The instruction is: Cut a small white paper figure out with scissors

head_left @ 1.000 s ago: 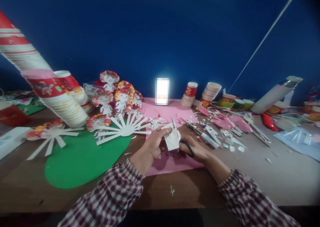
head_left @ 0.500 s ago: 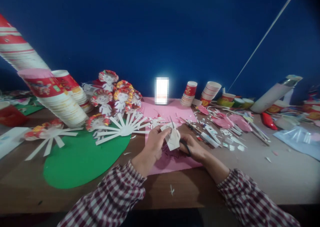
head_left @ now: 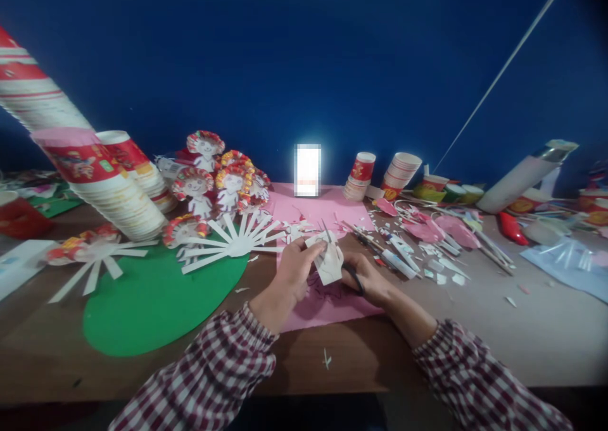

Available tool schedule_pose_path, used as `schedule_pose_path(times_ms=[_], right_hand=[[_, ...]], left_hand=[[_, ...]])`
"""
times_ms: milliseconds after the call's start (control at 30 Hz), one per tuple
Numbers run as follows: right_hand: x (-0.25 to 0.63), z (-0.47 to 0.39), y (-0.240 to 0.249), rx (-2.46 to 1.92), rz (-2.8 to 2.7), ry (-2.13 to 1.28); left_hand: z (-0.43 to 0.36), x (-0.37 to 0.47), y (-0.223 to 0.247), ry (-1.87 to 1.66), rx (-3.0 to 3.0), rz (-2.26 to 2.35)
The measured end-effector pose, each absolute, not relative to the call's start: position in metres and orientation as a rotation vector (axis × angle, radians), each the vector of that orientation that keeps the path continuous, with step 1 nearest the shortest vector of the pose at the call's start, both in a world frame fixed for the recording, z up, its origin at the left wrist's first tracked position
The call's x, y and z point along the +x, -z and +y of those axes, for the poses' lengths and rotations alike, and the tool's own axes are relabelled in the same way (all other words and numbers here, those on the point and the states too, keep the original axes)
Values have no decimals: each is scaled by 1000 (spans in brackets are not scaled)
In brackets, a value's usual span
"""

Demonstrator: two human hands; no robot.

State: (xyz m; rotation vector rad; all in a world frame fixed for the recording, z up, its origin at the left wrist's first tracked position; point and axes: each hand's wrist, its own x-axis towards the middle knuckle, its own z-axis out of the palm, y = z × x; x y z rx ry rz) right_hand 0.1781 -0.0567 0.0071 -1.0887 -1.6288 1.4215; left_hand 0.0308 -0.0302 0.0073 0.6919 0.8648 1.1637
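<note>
The left hand pinched a white paper piece above the pink sheet, while the right hand gripped black-handled scissors with their blades at the paper. Its irregular outline suggested some cutting was done; how much remained was unclear. Farther back, paper figures looked finished.

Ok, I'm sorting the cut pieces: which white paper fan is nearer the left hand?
The right fan in the picture, whose strip tips end near the left hand; the other fan lies farther left, beside the pink-topped cup stack.
</note>
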Motion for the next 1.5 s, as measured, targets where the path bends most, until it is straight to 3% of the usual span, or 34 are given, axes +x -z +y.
schedule_pose_path(times_ms=[1500], right_hand=[[177,-58,0,-1061,-1544,-1487]], left_hand=[[-29,32,-3,-1138,657,865]])
